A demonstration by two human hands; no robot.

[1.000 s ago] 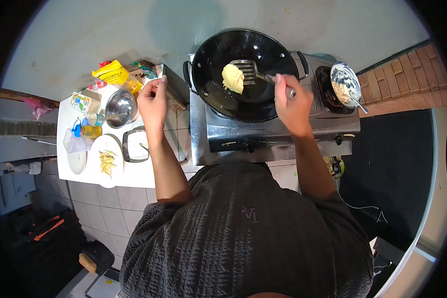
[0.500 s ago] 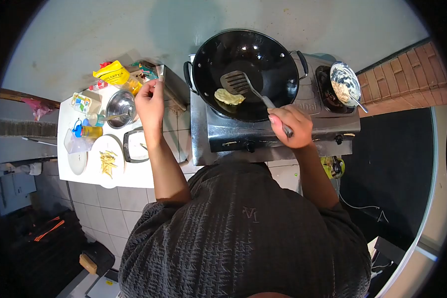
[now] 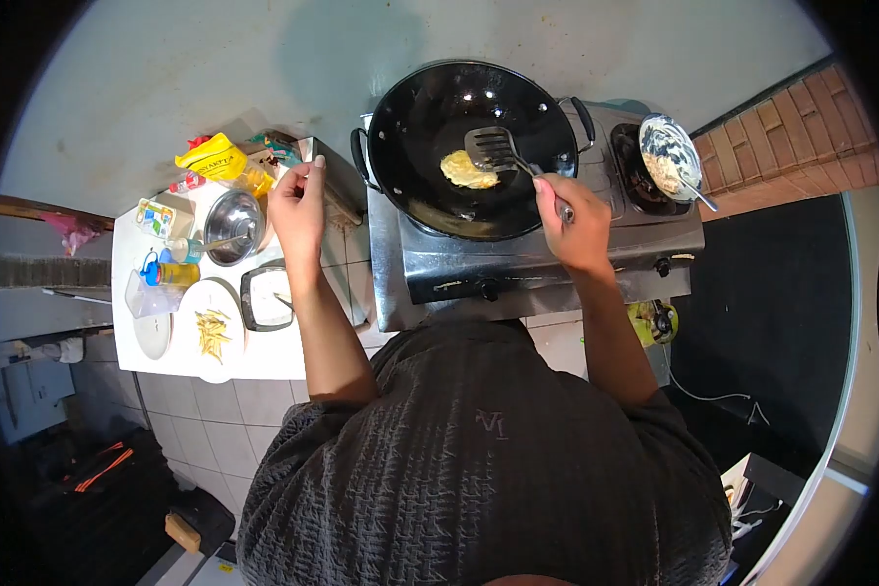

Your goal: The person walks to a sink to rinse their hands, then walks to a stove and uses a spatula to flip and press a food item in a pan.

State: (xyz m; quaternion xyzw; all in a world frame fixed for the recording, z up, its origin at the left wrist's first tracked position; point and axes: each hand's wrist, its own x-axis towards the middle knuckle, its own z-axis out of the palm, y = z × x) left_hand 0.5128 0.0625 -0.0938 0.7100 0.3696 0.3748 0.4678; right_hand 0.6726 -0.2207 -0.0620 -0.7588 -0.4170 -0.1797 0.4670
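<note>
My right hand grips the handle of a slotted spatula. The spatula's blade reaches into a black wok and overlaps the upper right edge of a small yellowish fried patty. Browned patches show on the patty, which lies low in the wok. Off to the left of the wok, my left hand is raised with thumb and fingers pinched together; no object shows in it. It hovers close to a steel bowl with a utensil in it.
The wok sits on a steel gas stove. On the right burner rests a bowl of batter with a spoon. The white table at left bears a plate of fried strips, a dark-rimmed tray, a yellow bottle and a yellow packet.
The patty now shows a browned face and lies slightly farther right. The spatula's blade has shifted right and turned, and my right hand has changed its angle. My left hand stays almost in place.
</note>
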